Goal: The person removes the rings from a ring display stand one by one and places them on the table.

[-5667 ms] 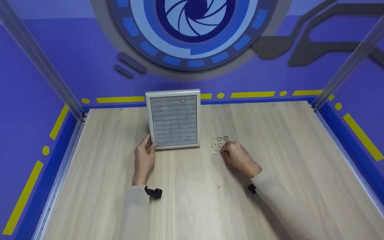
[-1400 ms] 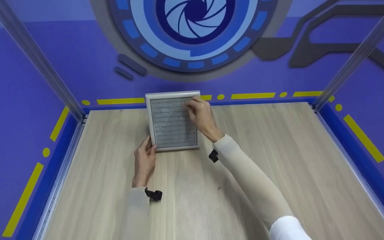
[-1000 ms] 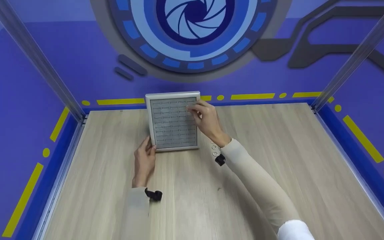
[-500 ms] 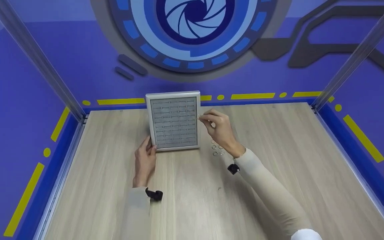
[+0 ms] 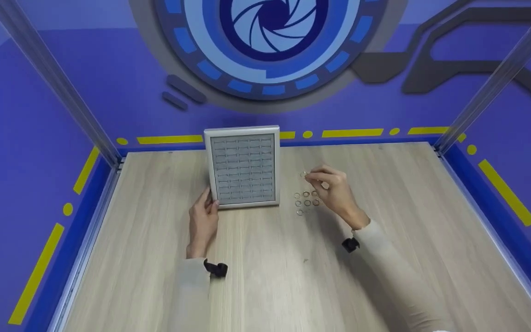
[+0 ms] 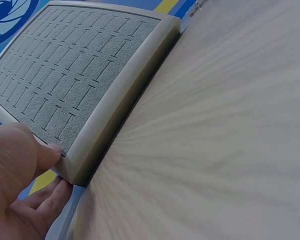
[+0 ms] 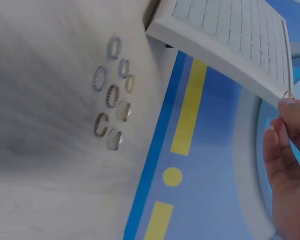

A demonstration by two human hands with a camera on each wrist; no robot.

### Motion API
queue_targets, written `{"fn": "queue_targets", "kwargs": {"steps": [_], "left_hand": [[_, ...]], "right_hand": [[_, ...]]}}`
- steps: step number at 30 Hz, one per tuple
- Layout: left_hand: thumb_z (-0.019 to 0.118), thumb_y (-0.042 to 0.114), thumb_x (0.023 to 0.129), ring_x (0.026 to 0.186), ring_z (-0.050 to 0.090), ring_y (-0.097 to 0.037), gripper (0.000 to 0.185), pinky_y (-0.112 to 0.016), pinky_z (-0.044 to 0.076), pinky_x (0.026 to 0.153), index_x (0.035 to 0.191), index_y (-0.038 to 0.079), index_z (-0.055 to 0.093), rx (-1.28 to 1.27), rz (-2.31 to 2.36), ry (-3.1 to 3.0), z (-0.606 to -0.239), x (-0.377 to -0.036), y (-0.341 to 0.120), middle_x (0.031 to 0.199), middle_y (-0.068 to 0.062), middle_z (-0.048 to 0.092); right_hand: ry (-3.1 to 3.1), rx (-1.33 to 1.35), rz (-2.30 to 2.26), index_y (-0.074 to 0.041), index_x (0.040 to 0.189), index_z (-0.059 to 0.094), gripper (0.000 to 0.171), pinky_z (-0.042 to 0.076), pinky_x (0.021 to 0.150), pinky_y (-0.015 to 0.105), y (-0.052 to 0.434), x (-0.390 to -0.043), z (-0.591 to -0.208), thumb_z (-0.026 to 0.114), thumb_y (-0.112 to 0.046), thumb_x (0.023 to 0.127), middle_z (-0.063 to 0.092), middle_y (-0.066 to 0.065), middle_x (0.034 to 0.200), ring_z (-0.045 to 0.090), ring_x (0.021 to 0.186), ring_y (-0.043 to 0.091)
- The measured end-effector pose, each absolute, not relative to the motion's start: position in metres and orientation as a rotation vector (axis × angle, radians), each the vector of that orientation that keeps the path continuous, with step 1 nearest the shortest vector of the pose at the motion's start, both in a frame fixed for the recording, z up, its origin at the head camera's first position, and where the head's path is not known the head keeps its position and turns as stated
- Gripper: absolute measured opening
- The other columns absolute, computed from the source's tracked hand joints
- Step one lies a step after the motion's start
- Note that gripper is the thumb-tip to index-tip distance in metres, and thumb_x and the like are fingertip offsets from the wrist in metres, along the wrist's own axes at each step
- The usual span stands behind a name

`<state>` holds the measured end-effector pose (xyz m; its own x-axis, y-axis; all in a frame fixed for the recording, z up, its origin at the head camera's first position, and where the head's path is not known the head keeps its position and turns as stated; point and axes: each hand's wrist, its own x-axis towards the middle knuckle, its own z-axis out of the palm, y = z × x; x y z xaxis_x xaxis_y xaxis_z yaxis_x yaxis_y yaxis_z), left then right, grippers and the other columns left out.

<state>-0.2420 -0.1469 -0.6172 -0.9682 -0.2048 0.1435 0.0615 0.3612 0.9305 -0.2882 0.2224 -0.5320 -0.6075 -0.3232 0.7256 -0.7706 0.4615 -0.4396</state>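
Note:
A grey slotted ring tray (image 5: 242,168) in a pale frame stands propped on the wooden table. My left hand (image 5: 210,202) grips its near left corner; in the left wrist view the thumb (image 6: 50,152) lies on the tray (image 6: 85,65) frame with fingers underneath. My right hand (image 5: 314,177) hovers right of the tray and pinches a small ring (image 5: 303,174) between thumb and fingertips. The right wrist view shows that ring (image 7: 288,95) at the fingertips (image 7: 290,112). Several loose rings (image 5: 306,202) lie on the table just below the right hand, also clustered as rings (image 7: 112,95).
The wooden table (image 5: 385,258) is walled by blue panels with yellow markings. Metal posts (image 5: 491,87) stand at the back corners. The tray's slots show no rings in them.
My right hand has drawn back from the tray's upper right corner, moving right and toward me to above the loose rings, a small ring pinched in it. The left hand stayed on the tray corner.

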Motion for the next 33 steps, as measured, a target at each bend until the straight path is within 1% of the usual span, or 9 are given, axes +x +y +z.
{"fn": "queue_targets", "kwargs": {"steps": [3,10,15,19,25,29,33], "left_hand": [[0.061,0.000,0.107,0.145,0.055,-0.036,0.058,-0.036,0.052,0.115,0.161,-0.002,0.040,0.123,-1.644,-2.389,-0.618,-0.242,-0.146,0.164,-0.023,0.047],[0.061,0.000,0.107,0.146,0.055,-0.036,0.058,-0.036,0.052,0.115,0.161,-0.002,0.040,0.123,-1.650,-2.393,-0.618,-0.241,-0.146,0.164,-0.023,0.046],[0.061,0.001,0.107,0.146,0.055,-0.036,0.058,-0.036,0.052,0.115,0.161,-0.002,0.041,0.130,-1.639,-2.397,-0.618,-0.242,-0.146,0.164,-0.023,0.046],[0.061,0.000,0.106,0.145,0.055,-0.037,0.058,-0.036,0.052,0.115,0.161,-0.003,0.042,0.129,-1.646,-2.385,-0.618,-0.243,-0.146,0.163,-0.024,0.047],[0.061,0.000,0.107,0.144,0.056,-0.038,0.057,-0.038,0.053,0.115,0.160,-0.004,0.041,0.133,-1.620,-2.406,-0.618,-0.245,-0.148,0.162,-0.025,0.048],[0.060,0.001,0.107,0.145,0.055,-0.037,0.058,-0.038,0.052,0.115,0.161,-0.003,0.040,0.140,-1.622,-2.421,-0.618,-0.244,-0.149,0.163,-0.024,0.047],[0.060,0.001,0.107,0.146,0.055,-0.035,0.058,-0.036,0.052,0.116,0.162,-0.001,0.040,0.147,-1.634,-2.425,-0.620,-0.243,-0.148,0.164,-0.022,0.046]], "right_hand": [[-2.169,0.891,1.049,0.000,0.097,0.083,0.013,0.063,0.070,0.025,0.230,-0.284,-0.538,0.078,0.010,0.091,0.078,0.011,0.095,0.076,0.079,0.024],[-2.228,0.838,1.055,0.001,0.093,0.084,0.014,0.062,0.070,0.019,0.245,-0.273,-0.551,0.081,0.013,0.086,0.077,0.011,0.093,0.075,0.077,0.024],[-2.301,0.792,1.046,-0.001,0.092,0.084,0.017,0.063,0.071,0.024,0.256,-0.266,-0.564,0.081,0.014,0.085,0.078,0.010,0.092,0.075,0.079,0.023],[-2.378,0.777,1.024,-0.001,0.092,0.084,0.016,0.065,0.070,0.029,0.263,-0.261,-0.574,0.080,0.014,0.086,0.078,0.011,0.093,0.075,0.079,0.023],[-2.505,0.746,0.989,-0.001,0.091,0.085,0.014,0.064,0.064,0.029,0.266,-0.257,-0.584,0.080,0.012,0.087,0.078,0.009,0.091,0.074,0.075,0.020],[-2.601,0.739,0.970,-0.001,0.090,0.085,0.016,0.063,0.064,0.029,0.267,-0.255,-0.592,0.080,0.012,0.085,0.077,0.008,0.089,0.072,0.075,0.018],[-2.699,0.717,0.948,-0.003,0.091,0.085,0.014,0.061,0.066,0.029,0.268,-0.254,-0.595,0.080,0.009,0.086,0.077,0.010,0.088,0.070,0.076,0.017]]}}
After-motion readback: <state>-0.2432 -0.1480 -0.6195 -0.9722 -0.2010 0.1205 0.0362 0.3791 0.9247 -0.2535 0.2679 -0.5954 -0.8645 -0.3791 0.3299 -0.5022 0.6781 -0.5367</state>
